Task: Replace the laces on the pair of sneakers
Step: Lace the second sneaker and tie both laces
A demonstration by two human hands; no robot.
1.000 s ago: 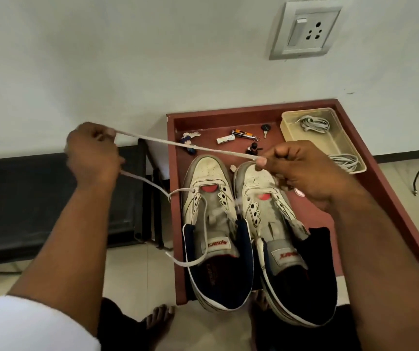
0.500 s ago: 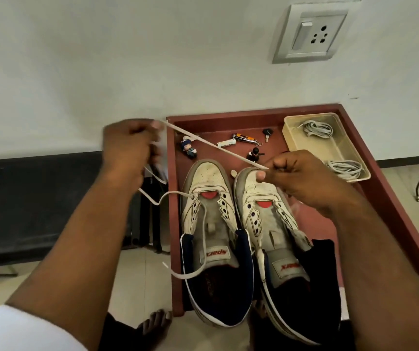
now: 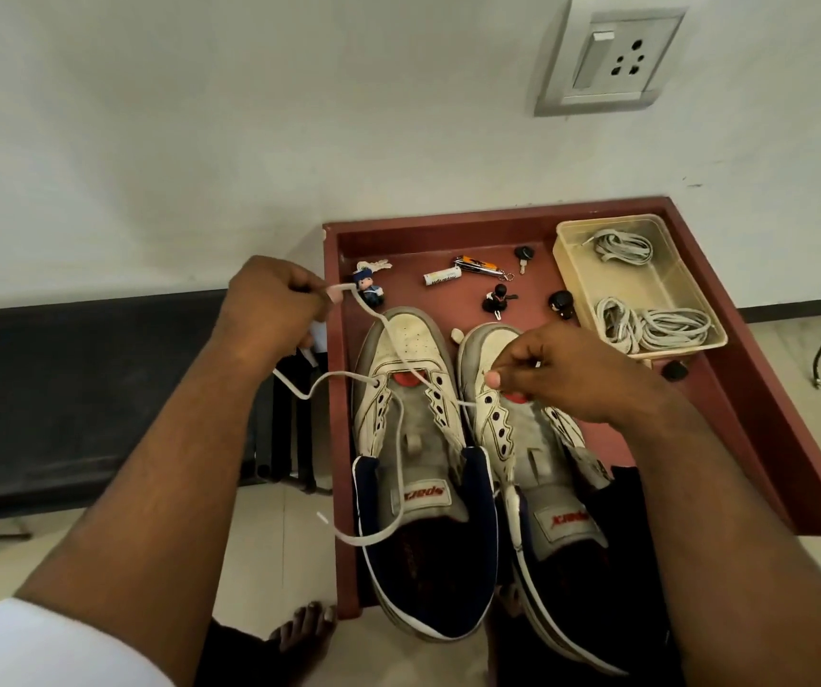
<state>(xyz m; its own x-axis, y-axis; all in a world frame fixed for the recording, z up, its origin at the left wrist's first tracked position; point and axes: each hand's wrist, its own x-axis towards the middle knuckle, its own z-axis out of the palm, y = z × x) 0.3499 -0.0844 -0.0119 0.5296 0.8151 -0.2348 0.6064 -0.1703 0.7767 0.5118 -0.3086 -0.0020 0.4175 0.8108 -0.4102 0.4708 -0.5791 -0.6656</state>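
Two worn white sneakers with navy lining stand side by side on a red-brown tray table (image 3: pixel 765 389), toes toward the wall. A white lace (image 3: pixel 401 448) runs through the lowest eyelets of the left sneaker (image 3: pixel 411 438). My left hand (image 3: pixel 269 309), left of that toe, pinches one stretch of the lace. My right hand (image 3: pixel 572 374) hovers over the right sneaker (image 3: pixel 537 468) and pinches the other stretch near the eyelets. A slack loop of lace hangs over the left shoe's tongue and the tray's left edge.
A clear plastic box (image 3: pixel 641 285) at the tray's back right holds coiled white laces. Small figurines, a battery (image 3: pixel 443 277), a key and a pocket tool lie behind the shoes. A black bench (image 3: pixel 76 399) sits to the left; a wall socket (image 3: pixel 611 57) is above.
My left hand has moved right, toward the tray, and my right hand has dropped closer to the eyelets. The lace between them, taut before, now hangs slack.
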